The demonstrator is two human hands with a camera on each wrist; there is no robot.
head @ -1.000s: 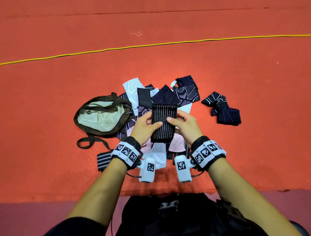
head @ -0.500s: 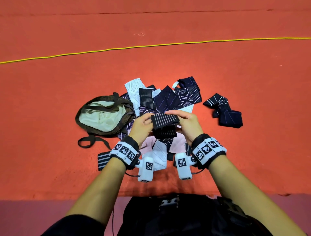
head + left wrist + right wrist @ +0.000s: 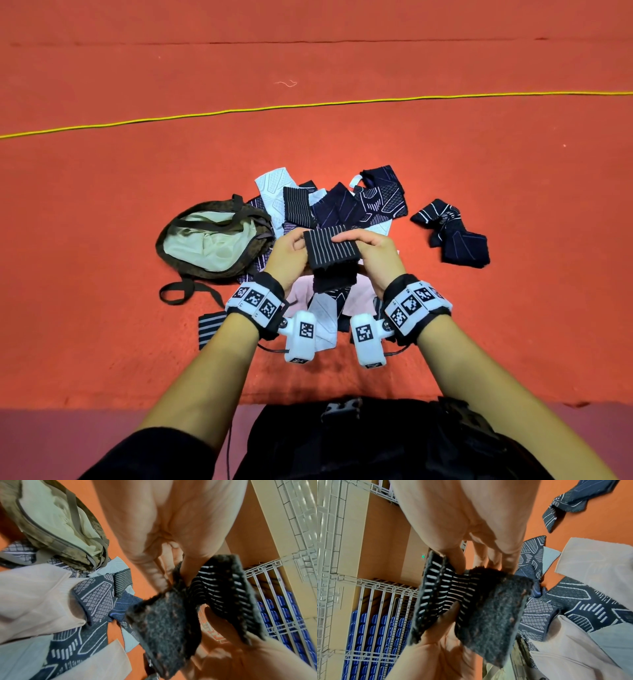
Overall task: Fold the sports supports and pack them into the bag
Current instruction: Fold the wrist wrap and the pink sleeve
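Note:
A black support with thin white stripes (image 3: 331,251) is doubled over between my hands, its fuzzy end hanging toward me (image 3: 164,626) (image 3: 494,615). My left hand (image 3: 291,255) pinches its left edge and my right hand (image 3: 375,253) grips its right edge, fingers over the top. Both hold it above a heap of navy, white and pink supports (image 3: 346,209). The olive bag (image 3: 212,240) lies open to the left with its pale lining showing (image 3: 56,520).
Two navy supports (image 3: 452,233) lie apart on the red floor to the right. A striped black support (image 3: 207,329) lies by my left wrist. The bag's strap (image 3: 181,291) trails toward me. A yellow cord (image 3: 308,104) crosses the floor further off.
The striped support was stretched out long between my hands; its far end has come over toward me, so it is now doubled. Both hands kept their hold.

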